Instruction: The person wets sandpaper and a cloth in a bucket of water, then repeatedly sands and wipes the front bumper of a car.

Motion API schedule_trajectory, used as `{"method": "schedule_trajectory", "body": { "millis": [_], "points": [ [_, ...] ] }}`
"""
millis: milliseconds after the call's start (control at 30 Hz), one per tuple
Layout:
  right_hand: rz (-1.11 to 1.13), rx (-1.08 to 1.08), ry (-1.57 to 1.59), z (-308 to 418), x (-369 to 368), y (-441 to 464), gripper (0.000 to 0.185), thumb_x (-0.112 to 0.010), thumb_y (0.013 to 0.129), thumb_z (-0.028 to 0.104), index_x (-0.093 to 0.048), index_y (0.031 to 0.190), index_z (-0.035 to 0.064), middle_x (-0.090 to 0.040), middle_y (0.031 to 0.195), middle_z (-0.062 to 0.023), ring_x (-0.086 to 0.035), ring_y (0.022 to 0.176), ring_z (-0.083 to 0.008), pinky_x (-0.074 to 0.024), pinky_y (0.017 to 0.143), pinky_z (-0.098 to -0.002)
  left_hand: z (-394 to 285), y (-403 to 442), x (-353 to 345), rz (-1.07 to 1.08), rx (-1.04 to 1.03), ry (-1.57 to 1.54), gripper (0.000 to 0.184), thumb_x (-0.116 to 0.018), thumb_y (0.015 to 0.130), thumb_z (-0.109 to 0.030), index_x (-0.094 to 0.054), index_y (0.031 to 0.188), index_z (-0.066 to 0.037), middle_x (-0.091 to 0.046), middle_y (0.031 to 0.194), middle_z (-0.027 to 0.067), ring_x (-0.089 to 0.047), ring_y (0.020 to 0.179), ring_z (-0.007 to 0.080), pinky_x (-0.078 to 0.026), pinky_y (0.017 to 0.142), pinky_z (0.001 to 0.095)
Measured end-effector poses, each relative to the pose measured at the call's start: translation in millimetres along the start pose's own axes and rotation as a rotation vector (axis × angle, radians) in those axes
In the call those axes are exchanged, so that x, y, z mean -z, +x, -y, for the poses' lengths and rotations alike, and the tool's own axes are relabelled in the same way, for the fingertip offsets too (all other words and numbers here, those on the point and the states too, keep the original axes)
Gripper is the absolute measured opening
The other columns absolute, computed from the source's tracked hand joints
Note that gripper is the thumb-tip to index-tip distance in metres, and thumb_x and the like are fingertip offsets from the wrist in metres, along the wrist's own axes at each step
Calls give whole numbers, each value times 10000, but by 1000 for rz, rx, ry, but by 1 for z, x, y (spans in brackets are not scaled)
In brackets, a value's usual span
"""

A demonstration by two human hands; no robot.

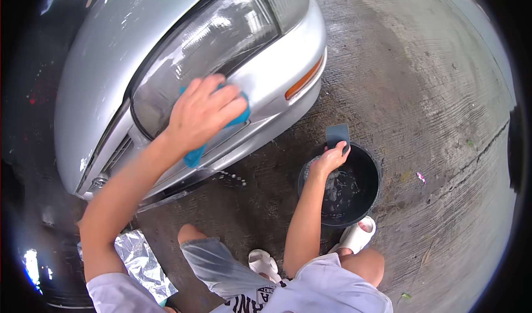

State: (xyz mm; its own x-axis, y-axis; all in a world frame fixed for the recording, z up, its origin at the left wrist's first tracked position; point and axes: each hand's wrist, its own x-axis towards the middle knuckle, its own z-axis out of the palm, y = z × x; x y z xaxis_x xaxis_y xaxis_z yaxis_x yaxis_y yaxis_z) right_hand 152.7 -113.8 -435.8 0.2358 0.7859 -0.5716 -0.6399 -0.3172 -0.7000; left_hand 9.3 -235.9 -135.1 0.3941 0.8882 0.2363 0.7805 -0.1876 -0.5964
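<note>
My left hand (204, 109) is closed over a blue cloth (195, 156), pressing it at the lower edge of the car's headlight (205, 41); the fingers are slightly blurred. The headlight lens looks wet and hazy. My right hand (331, 159) pinches a small grey sheet that looks like sandpaper (337, 134), bent a little, above a black bucket (379, 182). Water with some suds shows inside the bucket.
The silver car's bumper (266, 99), with an orange side marker (303, 81), fills the upper left. Crumpled foil (141, 263) lies at lower left. White slippers (359, 232) are on my feet. Rough concrete (432, 119), partly wet, spreads to the right.
</note>
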Motion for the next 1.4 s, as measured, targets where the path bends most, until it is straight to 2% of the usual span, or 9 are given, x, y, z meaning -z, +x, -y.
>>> {"method": "schedule_trajectory", "body": {
  "millis": [200,433,667,800,1133,1267,1300,1333,1400],
  "points": [
    [55,-101,132,18,-1,-10,535,-537,1016,358,-425,1421,26,-550,1290,-115,-545,1050,-217,-436,847,-358,7,168,-35,194,-153,331,83,-598,797,-152,-611,878,-162,-621,816,-18,-605,880,194,-471,773,332],
    [-41,-145,246,71,16,11,526,-565,1008,320,-412,1423,35,-545,1303,-113,-549,1090,-206,-468,813,-362,75,307,-121,481,189,363,153,-612,875,-198,-722,958,-133,-699,1095,117,-604,1118,336,-465,928,456],
    [-133,-137,256,86,23,42,271,-521,1013,287,-568,1207,103,-616,1123,-39,-590,954,-156,-482,717,-319,56,311,-145,343,346,104,265,-693,817,-217,-657,1067,-140,-670,1164,102,-636,1060,276,-497,902,423],
    [-91,-150,201,76,18,32,280,-520,1012,284,-561,1220,100,-611,1138,-47,-589,972,-166,-485,718,-323,-9,269,-133,207,135,194,448,-765,708,-192,-571,1102,-104,-648,1050,110,-640,1019,326,-518,854,458],
    [130,-456,392,30,63,6,379,-455,1031,404,-573,1188,80,-623,1210,-102,-622,1054,-270,-546,864,-427,-199,129,-102,180,516,-1005,664,-799,732,-173,-429,1278,-98,-634,993,220,-659,883,435,-535,781,525],
    [471,-243,487,-13,129,65,376,-451,1023,348,-600,1107,14,-660,1084,-136,-653,977,-279,-545,850,-443,-270,64,-125,276,573,-1204,975,-845,740,-300,-296,1526,-124,-622,1111,185,-603,1083,358,-462,993,414],
    [620,-191,522,-12,146,83,364,-462,1020,338,-614,1045,9,-669,1032,-141,-659,937,-278,-548,830,-437,-286,53,-133,309,722,-1652,951,-843,749,-338,-328,1516,-111,-617,1170,178,-596,1110,342,-434,1024,395],
    [60,-113,7,23,125,63,296,-487,997,269,-607,993,-1,-660,999,-148,-657,881,-275,-556,792,-409,-298,46,-137,331,856,-2105,932,-841,758,-377,-360,1506,-98,-613,1228,172,-589,1137,327,-406,1056,376],
    [13,77,19,31,124,74,215,-473,949,145,-611,975,-18,-655,990,-152,-654,854,-268,-559,767,-390,-310,41,-148,289,987,-2241,839,-855,722,-360,-470,1430,-129,-606,1270,178,-620,1105,348,-463,997,405]
  ]
}}
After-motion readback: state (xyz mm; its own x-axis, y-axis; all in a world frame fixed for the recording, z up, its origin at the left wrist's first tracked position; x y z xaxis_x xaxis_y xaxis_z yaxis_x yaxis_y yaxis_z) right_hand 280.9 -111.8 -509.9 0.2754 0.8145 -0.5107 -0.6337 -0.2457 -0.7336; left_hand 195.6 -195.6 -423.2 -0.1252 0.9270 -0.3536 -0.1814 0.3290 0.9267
